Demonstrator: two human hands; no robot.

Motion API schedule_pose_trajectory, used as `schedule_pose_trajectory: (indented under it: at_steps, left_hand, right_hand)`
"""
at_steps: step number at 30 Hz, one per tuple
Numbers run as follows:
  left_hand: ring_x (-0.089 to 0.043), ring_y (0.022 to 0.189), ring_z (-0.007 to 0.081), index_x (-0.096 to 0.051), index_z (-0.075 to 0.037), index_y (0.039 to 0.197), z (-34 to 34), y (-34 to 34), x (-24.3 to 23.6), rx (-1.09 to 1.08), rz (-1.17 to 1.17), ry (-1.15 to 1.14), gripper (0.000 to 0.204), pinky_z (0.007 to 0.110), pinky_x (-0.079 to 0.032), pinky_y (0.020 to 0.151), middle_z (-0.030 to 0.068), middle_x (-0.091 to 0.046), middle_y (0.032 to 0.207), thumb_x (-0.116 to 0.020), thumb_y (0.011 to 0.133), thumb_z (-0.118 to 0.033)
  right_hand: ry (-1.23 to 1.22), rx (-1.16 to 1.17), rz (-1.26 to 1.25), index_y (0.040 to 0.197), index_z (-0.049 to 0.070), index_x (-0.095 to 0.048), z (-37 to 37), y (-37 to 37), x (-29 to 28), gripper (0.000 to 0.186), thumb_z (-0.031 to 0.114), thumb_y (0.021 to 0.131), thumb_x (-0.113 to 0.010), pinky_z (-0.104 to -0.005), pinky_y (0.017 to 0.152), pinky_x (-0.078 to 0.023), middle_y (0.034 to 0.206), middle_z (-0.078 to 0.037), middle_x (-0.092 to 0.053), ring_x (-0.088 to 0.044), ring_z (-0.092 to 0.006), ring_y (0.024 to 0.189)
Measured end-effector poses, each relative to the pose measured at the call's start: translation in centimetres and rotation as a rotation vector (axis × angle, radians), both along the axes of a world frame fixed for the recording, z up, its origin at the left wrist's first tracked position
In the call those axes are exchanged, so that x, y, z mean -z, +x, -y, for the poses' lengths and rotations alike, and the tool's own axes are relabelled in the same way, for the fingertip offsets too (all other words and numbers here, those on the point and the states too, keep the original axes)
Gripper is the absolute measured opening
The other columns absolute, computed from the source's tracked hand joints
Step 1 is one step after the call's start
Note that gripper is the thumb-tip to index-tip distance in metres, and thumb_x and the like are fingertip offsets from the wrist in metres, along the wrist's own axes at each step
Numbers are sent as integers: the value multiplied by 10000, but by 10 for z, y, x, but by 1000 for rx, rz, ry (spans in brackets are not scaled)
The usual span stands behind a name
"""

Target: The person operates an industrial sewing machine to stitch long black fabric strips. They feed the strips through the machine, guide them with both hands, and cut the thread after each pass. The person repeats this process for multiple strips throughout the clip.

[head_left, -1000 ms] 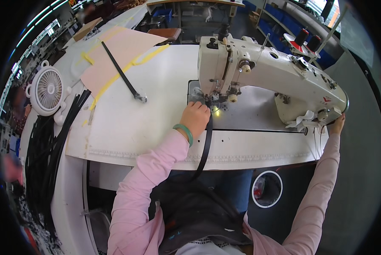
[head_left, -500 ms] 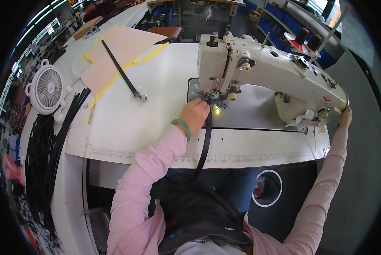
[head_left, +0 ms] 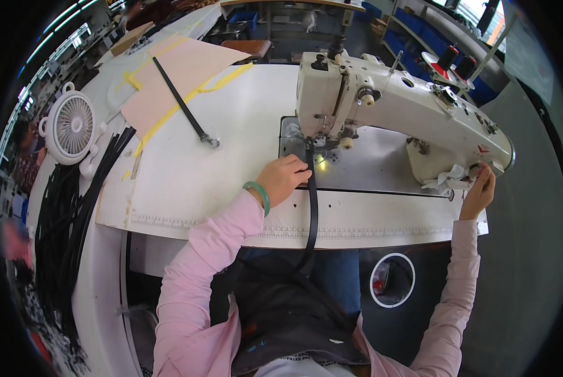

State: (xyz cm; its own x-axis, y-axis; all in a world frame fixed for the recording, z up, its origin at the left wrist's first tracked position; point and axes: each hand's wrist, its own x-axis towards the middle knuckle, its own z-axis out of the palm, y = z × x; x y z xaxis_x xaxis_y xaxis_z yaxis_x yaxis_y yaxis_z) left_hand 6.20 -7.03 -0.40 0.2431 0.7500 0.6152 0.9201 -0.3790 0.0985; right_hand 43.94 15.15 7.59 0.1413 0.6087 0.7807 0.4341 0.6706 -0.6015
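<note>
While the left hand (head_left: 284,178) lies palm down on the worktop (head_left: 231,138), its fingertips meet the black strap (head_left: 313,217) just in front of the sewing machine (head_left: 397,97). The strap runs from under the needle area toward the person, passes along the right side of that hand, crosses the front edge and drops toward the lap. Below the worktop, right of the person's legs, stands a round bin (head_left: 392,306) with a white rim; something red and some pale, crumpled stuff lie inside, too dim to tell further.

The left forearm comes up diagonally from the lower left, with a green bracelet (head_left: 264,196) at the wrist. Its fingers are held together, bent slightly over the strap; whether the thumb pinches it from the other side cannot be told. The right arm reaches forward along the far right, and the right hand (head_left: 479,193) is raised to a small dial (head_left: 474,170) on the machine's right end. Its fingers are close together there, but I cannot tell whether they grip the dial.
</note>
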Motion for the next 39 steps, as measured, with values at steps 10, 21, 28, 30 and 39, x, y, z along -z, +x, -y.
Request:
schedule_pose_trajectory:
  at_steps: [10,21,28,30,39]
  left_hand:
    - [-584,859,216,-639,-41,859,3,3,-10,-14,-3,-11,194,295,-507,702,68,-616,898,-631,665,-38]
    - [-554,964,259,-630,-7,930,2,2,-4,-67,86,-61,223,350,-456,810,92,-613,1001,-590,713,-31]
    - [-551,966,279,-632,-14,960,-15,-34,1,-26,373,-225,297,341,-457,837,114,-616,1008,-514,699,64]
    - [-546,958,281,-633,-20,955,-38,-45,-11,-286,480,-117,295,338,-454,837,116,-618,996,-506,702,60]
    - [-123,1342,318,-475,-64,1199,-166,-79,-18,-658,272,-645,546,628,-129,1005,120,-253,1407,-596,736,-328]
  right_hand:
    - [291,-1064,958,936,85,-598,158,-151,18,254,123,697,-675,-311,519,-478,987,-35,-579,-542,-178,727]
    - [239,-1205,931,901,71,-591,153,-173,41,271,126,655,-690,-310,633,-489,1016,-31,-571,-533,-198,830]
    - [214,-1220,946,965,58,-579,152,-174,42,344,105,642,-687,-308,674,-474,1043,-25,-567,-515,-202,825]
    - [196,-1207,966,1011,70,-573,152,-172,38,393,104,635,-682,-311,677,-468,1058,-26,-563,-511,-211,813]
    - [18,-1148,803,1077,61,-563,146,-174,30,459,266,693,-708,-343,734,-402,1112,-97,-545,-513,-265,847]
